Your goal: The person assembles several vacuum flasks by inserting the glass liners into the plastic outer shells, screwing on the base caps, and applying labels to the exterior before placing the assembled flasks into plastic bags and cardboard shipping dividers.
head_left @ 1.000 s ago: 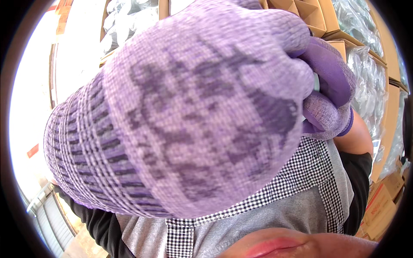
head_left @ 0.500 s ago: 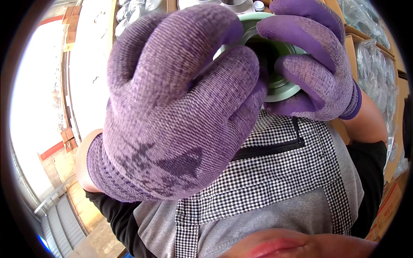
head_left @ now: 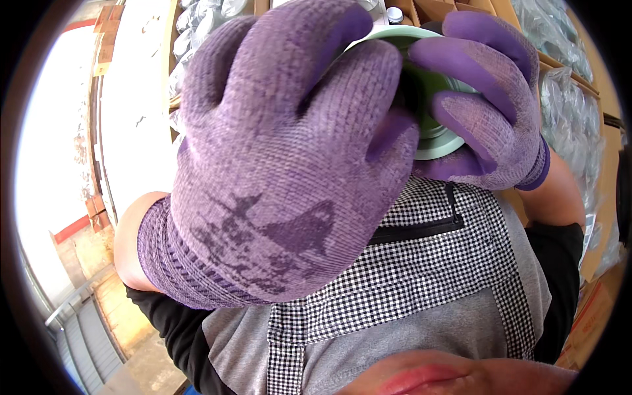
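Note:
Both of my hands wear purple knit gloves with smooth purple palms and fingertips. My right hand [head_left: 487, 105] is curled around the right side of a pale green, round, hollow container [head_left: 440, 149], its fingers over the rim. The container's opening faces me and looks dark green inside. My left hand [head_left: 283, 158] is nearest the camera and covers the container's left side. Its fingers are bent, with index finger and thumb close together at the opening. What those fingertips grip is hidden behind the hand.
Cardboard boxes hold plastic-wrapped items [head_left: 571, 131] at the right and more wrapped pieces [head_left: 191, 46] at the upper left. A small white-capped bottle [head_left: 394, 15] stands behind the container. A metal railing [head_left: 72, 303] is at the lower left.
My left hand has shifted slightly right, its index finger rising a little. The right hand and container have moved slightly right and down. A clear inner ring seen before is now mostly covered.

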`<state>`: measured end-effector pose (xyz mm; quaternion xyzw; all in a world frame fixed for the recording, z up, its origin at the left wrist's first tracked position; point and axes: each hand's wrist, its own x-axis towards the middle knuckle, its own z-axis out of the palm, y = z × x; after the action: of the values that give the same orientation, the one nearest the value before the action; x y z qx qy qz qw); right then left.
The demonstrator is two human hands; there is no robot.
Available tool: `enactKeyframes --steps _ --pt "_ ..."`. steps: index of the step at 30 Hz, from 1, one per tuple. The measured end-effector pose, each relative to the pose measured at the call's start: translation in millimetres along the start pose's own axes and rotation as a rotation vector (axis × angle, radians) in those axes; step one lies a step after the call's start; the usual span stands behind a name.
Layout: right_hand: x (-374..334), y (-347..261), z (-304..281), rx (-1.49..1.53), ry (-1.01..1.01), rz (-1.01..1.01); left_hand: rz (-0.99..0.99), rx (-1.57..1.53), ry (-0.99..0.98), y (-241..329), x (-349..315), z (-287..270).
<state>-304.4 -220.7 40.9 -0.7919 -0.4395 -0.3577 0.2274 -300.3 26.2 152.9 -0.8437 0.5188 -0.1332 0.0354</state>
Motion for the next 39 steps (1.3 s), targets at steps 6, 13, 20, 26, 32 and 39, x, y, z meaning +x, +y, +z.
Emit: enactKeyframes --steps 6,13,20,26,32,39 --pt "1.8 -1.4 -3.6 -0.01 -0.034 -0.027 0.044 -0.047 0.058 0.8 -4.5 5.9" --pt "-0.2 1.4 -15.2 -0.073 -0.242 -0.077 0.081 -0.103 0.121 2.6 -2.6 24.4" --pt "0.1 2.6 -13.0 -0.014 -0.192 -0.052 0.123 -0.101 0.088 -3.1 1.2 22.5" --pt "6.3 0.9 -0.5 -0.016 -0.077 -0.046 0.174 -0.024 -0.081 -4.9 5.4 3.0" --pt "6.0 -8.4 4.2 0.015 -0.149 0.082 0.248 0.015 -0.217 -9.8 15.2 -0.6" --pt "9.0 -11.7 0.9 -0.008 -0.149 0.057 0.192 0.017 -0.189 0.4 12.5 4.3"
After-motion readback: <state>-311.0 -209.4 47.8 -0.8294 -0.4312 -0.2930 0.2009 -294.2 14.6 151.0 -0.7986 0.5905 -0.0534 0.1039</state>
